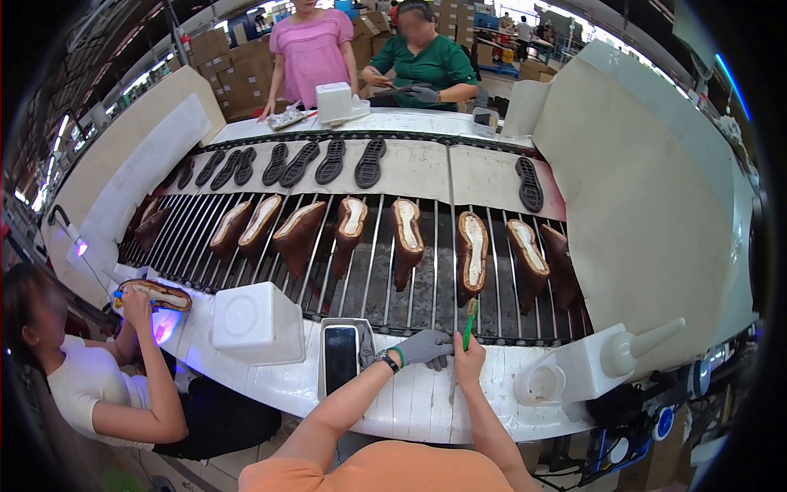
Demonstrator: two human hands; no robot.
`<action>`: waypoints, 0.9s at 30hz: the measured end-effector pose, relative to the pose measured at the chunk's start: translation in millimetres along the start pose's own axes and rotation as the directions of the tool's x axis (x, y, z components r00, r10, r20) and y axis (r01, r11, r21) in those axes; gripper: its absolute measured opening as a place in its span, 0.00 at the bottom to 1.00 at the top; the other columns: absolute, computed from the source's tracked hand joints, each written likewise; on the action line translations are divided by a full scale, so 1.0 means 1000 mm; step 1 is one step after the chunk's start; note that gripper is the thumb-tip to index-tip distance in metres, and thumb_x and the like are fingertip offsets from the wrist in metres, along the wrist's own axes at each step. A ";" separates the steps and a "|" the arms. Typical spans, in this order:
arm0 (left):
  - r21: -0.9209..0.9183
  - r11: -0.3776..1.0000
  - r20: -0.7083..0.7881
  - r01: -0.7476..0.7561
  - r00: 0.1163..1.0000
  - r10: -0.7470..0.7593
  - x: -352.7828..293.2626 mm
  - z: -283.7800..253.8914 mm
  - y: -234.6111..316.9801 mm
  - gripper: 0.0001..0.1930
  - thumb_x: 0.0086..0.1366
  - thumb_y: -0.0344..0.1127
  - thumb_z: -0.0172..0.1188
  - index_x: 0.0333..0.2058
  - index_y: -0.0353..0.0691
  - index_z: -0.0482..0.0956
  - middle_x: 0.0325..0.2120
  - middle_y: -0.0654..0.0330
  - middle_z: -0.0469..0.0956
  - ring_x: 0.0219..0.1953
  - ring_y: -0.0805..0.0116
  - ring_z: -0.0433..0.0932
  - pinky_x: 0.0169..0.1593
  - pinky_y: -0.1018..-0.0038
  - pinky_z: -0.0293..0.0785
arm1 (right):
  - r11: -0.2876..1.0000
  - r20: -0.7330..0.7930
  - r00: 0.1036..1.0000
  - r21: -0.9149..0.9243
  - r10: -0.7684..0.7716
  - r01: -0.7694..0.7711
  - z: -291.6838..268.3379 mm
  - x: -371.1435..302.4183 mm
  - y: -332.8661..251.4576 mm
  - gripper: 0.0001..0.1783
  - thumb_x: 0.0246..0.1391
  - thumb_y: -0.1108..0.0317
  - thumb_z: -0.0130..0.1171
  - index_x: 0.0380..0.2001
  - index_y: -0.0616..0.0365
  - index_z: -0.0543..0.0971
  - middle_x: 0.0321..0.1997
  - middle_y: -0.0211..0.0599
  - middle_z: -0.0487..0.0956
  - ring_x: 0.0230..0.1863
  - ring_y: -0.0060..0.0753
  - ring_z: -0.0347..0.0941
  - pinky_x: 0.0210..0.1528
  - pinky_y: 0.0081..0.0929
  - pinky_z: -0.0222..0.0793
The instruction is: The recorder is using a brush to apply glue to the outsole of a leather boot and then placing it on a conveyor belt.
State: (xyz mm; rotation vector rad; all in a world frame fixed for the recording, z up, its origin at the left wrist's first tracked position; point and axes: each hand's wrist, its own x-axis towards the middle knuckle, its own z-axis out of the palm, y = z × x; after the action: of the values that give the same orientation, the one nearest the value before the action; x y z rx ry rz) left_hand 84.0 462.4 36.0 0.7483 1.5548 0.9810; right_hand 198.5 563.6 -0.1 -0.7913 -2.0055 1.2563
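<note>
My right hand (469, 361) is closed round the green handle of a brush (469, 324). Its bristles point away from me, at the near end of a brown shoe upper (473, 254); I cannot tell whether they touch. That upper lies bottom up on the metal roller rack (433, 271), showing a pale centre with a tan rim. Beside the right hand, my left hand (424, 348), in a grey glove, rests over the white table edge (410, 394). Its fingers look loosely stretched, partly hidden, with nothing visible in them.
Several more brown uppers (407, 234) lie along the rack, with dark soles (370, 164) on the far belt. White containers (258, 324) and a bottle (582, 365) flank me, near a tray with a phone (341, 361). A co-worker (106, 369) sits left; two people (422, 66) stand opposite.
</note>
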 end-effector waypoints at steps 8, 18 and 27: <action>0.047 0.998 -0.026 -0.036 0.999 0.037 0.003 0.002 -0.001 0.17 0.68 0.45 0.49 0.36 0.34 0.75 0.23 0.57 0.79 0.24 0.70 0.81 0.28 0.77 0.76 | 1.000 -0.001 1.000 -0.004 -0.001 0.001 0.001 0.000 0.009 0.20 0.58 0.62 0.57 0.17 0.62 0.68 0.10 0.30 0.61 0.16 0.18 0.54 0.19 0.28 0.51; 0.008 0.999 -0.009 -0.036 0.999 0.036 0.007 0.004 -0.006 0.16 0.68 0.44 0.50 0.35 0.35 0.76 0.24 0.58 0.80 0.25 0.71 0.81 0.28 0.78 0.76 | 0.999 -0.014 1.000 -0.025 -0.020 0.020 -0.003 0.001 0.012 0.18 0.56 0.59 0.58 0.19 0.59 0.72 0.11 0.43 0.67 0.12 0.41 0.65 0.19 0.36 0.56; 0.049 0.997 0.009 -0.053 0.999 0.053 0.010 0.004 -0.006 0.15 0.68 0.43 0.49 0.38 0.35 0.75 0.25 0.59 0.80 0.26 0.72 0.81 0.30 0.79 0.76 | 0.999 -0.010 1.000 -0.034 -0.020 0.020 -0.005 0.003 0.013 0.18 0.56 0.59 0.58 0.19 0.59 0.72 0.11 0.43 0.68 0.13 0.42 0.65 0.19 0.36 0.57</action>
State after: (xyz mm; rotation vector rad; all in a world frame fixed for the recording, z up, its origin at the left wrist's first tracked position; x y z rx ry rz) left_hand 86.2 469.5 25.6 0.8303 1.5645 0.9804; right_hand 202.6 573.1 -9.8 -0.7901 -2.0268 1.2073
